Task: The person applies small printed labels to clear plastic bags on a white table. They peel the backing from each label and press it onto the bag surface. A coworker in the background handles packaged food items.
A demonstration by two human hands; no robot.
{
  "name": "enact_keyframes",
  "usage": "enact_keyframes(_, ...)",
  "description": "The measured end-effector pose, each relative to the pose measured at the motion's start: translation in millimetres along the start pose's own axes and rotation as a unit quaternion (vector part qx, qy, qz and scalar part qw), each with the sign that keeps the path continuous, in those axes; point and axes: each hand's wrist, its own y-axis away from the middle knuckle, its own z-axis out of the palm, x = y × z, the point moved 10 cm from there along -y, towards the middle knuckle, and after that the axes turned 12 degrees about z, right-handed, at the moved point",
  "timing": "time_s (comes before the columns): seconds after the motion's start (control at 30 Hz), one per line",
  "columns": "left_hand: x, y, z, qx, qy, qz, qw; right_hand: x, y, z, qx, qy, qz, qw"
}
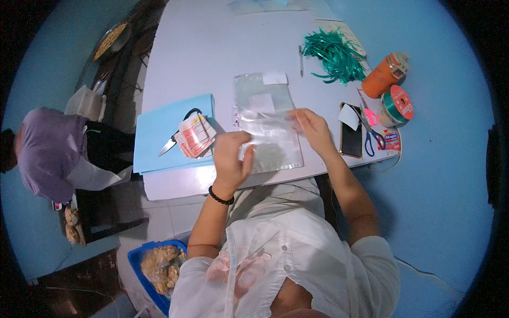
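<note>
A stack of clear plastic bags (274,153) lies flat on the white table in front of me. White paper slips show on it: one (274,78) at the far end and another (261,103) farther down. Over the left edge of the bags is my left hand (234,157), wearing a black beaded bracelet, its thumb and bent fingers apart. My right hand (313,129) is at their right edge, its fingertips blurred by motion. Whether either hand grips the thin film cannot be made out.
Black-handled scissors (169,146) and printed labels (195,135) lie on blue sheets (159,119). Rightward are green ribbon strips (334,55), a pen (301,61), an orange bottle (383,77), a ribbon spool (397,105), a phone (350,137) and more scissors (370,131). Another person (55,155) sits left.
</note>
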Motion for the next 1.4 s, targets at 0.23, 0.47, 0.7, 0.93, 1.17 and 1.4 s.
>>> enact_keyframes(0.23, -25, -6, 101, -0.253, -0.127, 0.055, 0.958, -48, 43, -67, 0.283, 0.389, -0.169, 0.86)
enact_keyframes(0.47, -36, 0, 102, -0.251, -0.105, 0.03, 0.962, 1, 30, -124, 0.314, 0.591, -0.008, 0.743)
enact_keyframes(0.7, -40, 4, 95, -0.228, -0.104, 0.015, 0.968, -41, -10, -58, 0.236, 0.541, -0.187, 0.785)
enact_keyframes(0.93, -44, 8, 94, -0.212, -0.099, 0.003, 0.972, -40, -124, -45, 0.188, 0.243, -0.033, 0.951)
enact_keyframes(1.17, -47, 12, 94, -0.218, -0.083, -0.003, 0.972, -59, -157, -54, 0.222, 0.099, -0.099, 0.965)
enact_keyframes(1.4, -42, 11, 95, -0.212, -0.082, 0.013, 0.974, -52, -146, -47, 0.228, 0.205, -0.038, 0.951)
